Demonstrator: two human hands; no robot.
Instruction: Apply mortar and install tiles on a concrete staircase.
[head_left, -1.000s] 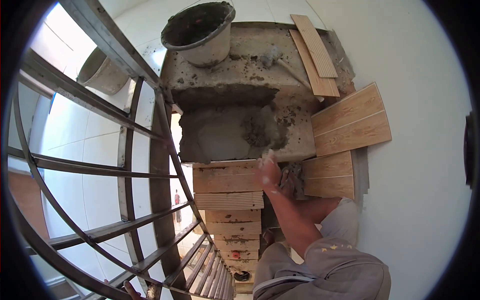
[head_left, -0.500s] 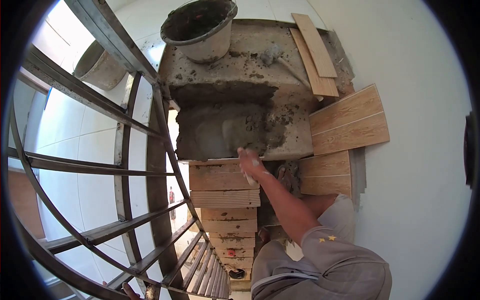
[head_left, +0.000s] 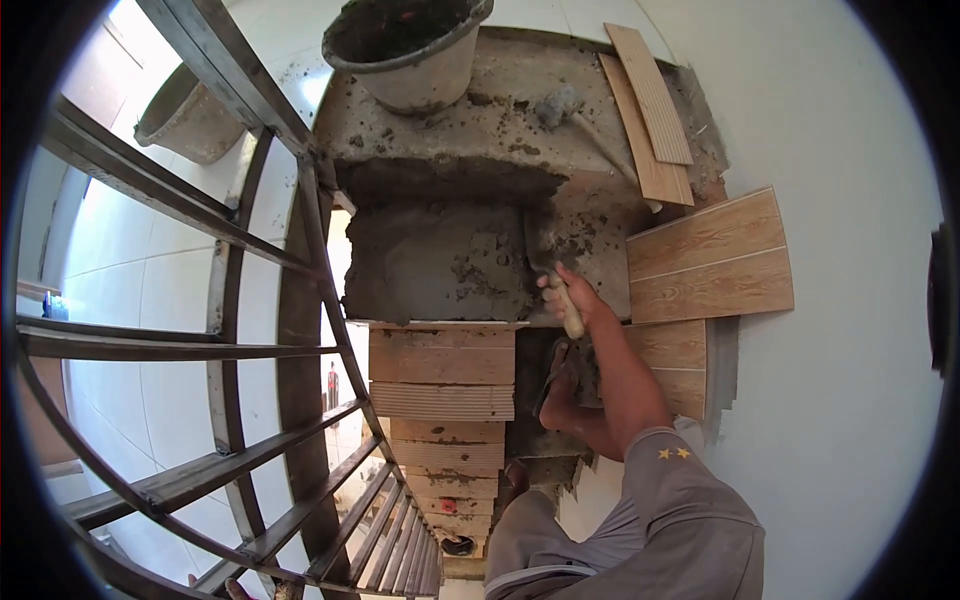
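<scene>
My right hand (head_left: 572, 298) is closed around the pale handle of a trowel (head_left: 573, 322) at the right edge of the wet mortar. Its blade is hard to tell from the grey mortar. The mortar bed (head_left: 415, 265) covers the left part of the stair tread, smooth at left with a rough patch toward its right. At the lower left edge, only some fingers of my left hand (head_left: 238, 590) show, curled at the metal railing (head_left: 285, 540); the rest of that hand is out of the picture.
On the step above stand a mortar bucket (head_left: 410, 80) and a mortar-caked mallet (head_left: 590, 135). Wood-look tiles (head_left: 710, 255) lean along the right wall; two more tiles (head_left: 650, 120) lie above. Tiled steps (head_left: 440, 355) descend below. Another bucket (head_left: 195, 120) stands beyond the railing.
My right hand has moved right with the trowel, from the mortar's front middle to its right edge. The mortar there now shows a rough patch and a straighter right edge.
</scene>
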